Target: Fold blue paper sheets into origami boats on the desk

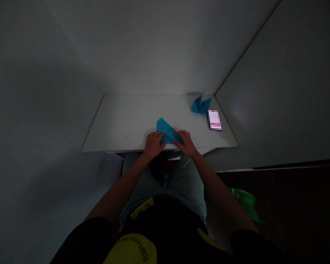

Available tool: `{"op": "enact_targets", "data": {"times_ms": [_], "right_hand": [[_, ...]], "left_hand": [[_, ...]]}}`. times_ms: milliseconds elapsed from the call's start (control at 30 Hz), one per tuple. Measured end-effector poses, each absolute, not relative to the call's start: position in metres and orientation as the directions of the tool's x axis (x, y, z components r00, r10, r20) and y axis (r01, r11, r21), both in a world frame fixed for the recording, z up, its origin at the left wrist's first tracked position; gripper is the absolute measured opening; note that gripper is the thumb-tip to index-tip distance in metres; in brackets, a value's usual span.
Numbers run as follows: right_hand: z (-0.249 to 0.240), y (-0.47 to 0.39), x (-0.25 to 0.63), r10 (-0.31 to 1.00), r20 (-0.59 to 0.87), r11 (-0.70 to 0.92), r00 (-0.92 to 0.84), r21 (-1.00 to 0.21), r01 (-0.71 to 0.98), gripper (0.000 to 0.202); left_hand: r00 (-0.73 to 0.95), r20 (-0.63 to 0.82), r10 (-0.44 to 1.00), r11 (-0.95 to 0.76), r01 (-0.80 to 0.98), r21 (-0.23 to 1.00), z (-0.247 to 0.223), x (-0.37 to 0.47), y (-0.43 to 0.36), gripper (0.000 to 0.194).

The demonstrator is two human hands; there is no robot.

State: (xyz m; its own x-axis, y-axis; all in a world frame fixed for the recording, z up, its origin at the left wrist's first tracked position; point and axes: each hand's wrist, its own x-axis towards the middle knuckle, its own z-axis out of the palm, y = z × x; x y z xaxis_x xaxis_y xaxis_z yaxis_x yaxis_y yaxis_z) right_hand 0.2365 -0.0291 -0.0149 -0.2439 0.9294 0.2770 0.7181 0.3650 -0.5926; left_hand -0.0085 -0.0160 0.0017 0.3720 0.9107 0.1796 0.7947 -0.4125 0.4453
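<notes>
A folded sheet of blue paper (166,131) lies on the white table (121,121) near its front edge, with one pointed corner toward the wall. My left hand (154,144) rests at the paper's left side, fingers bent and thumb on its lower left part. On the right side, my right hand (185,142) has its fingers and thumb spread over the lower right corner, pressing it on the table. Farther back at the right stands a folded blue paper shape (201,105) with two raised points, touched by neither hand.
A phone (215,120) with a lit screen lies at the table's right side. Walls border the table behind and at both sides. A green plastic object (244,201) is on the dark floor at the lower right.
</notes>
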Motion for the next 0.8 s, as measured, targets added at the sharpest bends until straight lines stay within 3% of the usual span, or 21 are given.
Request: {"op": "enact_targets", "data": {"times_ms": [133, 300, 433, 567, 667, 800], "right_hand": [[-0.023, -0.025, 0.243, 0.925, 0.343, 0.376, -0.165, -0.753, 0.54, 0.053], [-0.03, -0.019, 0.249, 0.934, 0.342, 0.344, -0.101, -0.794, 0.501, 0.048], [-0.031, -0.015, 0.249, 0.912, 0.361, 0.395, -0.195, -0.645, 0.654, 0.049], [-0.028, -0.02, 0.239, 0.902, 0.296, 0.422, -0.314, -0.452, 0.786, 0.05], [-0.022, -0.025, 0.229, 0.92, 0.247, 0.38, -0.306, -0.363, 0.851, 0.049], [-0.016, -0.03, 0.222, 0.936, 0.221, 0.331, -0.273, -0.298, 0.895, 0.061]], "left_hand": [[0.423, 0.135, 0.896, -0.435, 0.777, 0.454, 0.004, -0.019, -0.005, 0.042], [0.46, 0.073, 0.885, -0.439, 0.77, 0.464, 0.002, -0.025, 0.008, 0.06], [0.508, 0.048, 0.86, -0.469, 0.751, 0.465, 0.002, -0.023, 0.022, 0.061], [0.627, 0.06, 0.777, -0.577, 0.671, 0.466, 0.007, -0.019, 0.031, 0.046], [0.66, 0.115, 0.743, -0.634, 0.639, 0.435, 0.009, -0.021, 0.025, 0.035], [0.594, 0.186, 0.783, -0.609, 0.671, 0.423, 0.004, -0.037, 0.004, 0.049]]}}
